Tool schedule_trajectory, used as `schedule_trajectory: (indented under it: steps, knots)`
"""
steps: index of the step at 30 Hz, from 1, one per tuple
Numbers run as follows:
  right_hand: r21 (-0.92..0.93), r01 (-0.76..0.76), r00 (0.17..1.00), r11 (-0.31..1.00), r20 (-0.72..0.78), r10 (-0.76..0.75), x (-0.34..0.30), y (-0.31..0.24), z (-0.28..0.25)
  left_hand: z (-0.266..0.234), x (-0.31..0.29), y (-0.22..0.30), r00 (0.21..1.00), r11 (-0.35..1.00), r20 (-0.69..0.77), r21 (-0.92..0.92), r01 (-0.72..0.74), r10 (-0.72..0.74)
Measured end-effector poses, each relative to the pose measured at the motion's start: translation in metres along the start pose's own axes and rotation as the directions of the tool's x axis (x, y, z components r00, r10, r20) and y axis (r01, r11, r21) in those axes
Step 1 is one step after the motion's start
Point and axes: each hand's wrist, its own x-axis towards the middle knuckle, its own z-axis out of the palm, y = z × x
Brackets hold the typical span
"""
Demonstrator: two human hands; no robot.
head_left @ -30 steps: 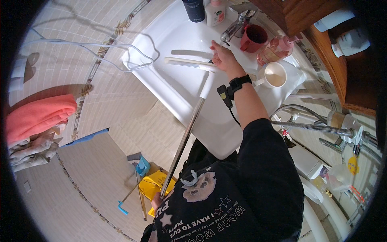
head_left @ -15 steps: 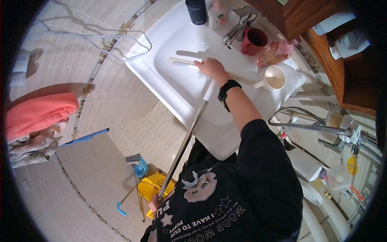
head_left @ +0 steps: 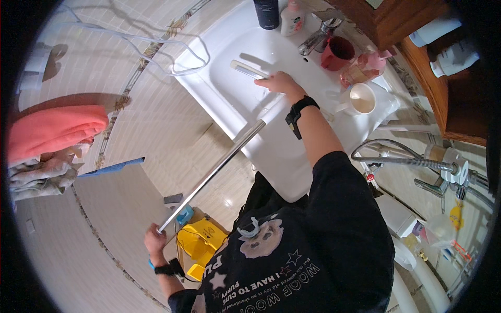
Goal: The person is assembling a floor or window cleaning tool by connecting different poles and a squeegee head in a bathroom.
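Observation:
Across the white sink [head_left: 223, 107] lies the long white head [head_left: 245, 69] of a T-shaped mop or squeegee. I cannot make out which kind it is. My right hand [head_left: 282, 83], with a black watch on the wrist, is closed around this head over the basin. A white socket joins the head to a shiny metal pole [head_left: 211, 175], which slants down to the lower left. At the pole's far end my left hand [head_left: 155, 240] grips it, away from my body. My right hand hides the middle of the head.
Beside the faucet [head_left: 319, 37] stand a red mug [head_left: 336, 53], a pink pump bottle [head_left: 362, 69] and a white mug [head_left: 361, 99]. A black bottle [head_left: 266, 13] and a white bottle [head_left: 292, 20] sit at the back rim. A yellow bucket [head_left: 201, 240] is on the floor.
My left hand has swung the pole's end outward to the left and up, away from my body. My right hand keeps its hold on the head, which has tilted a little.

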Motion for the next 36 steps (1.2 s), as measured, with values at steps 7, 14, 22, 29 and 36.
schedule_trajectory:
  steps: [7, 14, 22, 29, 36]
  knots:
    - [-0.06, -0.134, 0.948, 0.989, -0.3, 0.111, -0.021, -0.011, -0.01, -0.007, 0.076, 0.022, 0.992, 0.99, -0.051, -0.067, -0.122, 0.119]
    - [0.051, -0.129, 0.913, 0.99, -0.383, 0.138, -0.031, 0.018, -0.02, -0.004, 0.131, 0.117, 0.951, 0.95, 0.015, -0.049, -0.308, 0.309]
    - [0.028, -0.171, 0.897, 0.985, -0.409, 0.167, -0.033, 0.02, -0.017, 0.012, 0.158, 0.239, 0.795, 0.702, 0.082, -0.53, -0.475, 0.601]
    - [0.053, -0.223, 0.893, 0.973, -0.389, 0.226, -0.04, 0.023, -0.014, 0.006, 0.149, 0.328, 0.706, 0.42, 0.009, -0.809, -0.411, 0.709]
    - [0.081, -0.22, 0.901, 0.972, -0.365, 0.234, -0.032, 0.047, -0.006, 0.028, 0.155, 0.368, 0.642, 0.386, 0.037, -0.825, -0.413, 0.766]
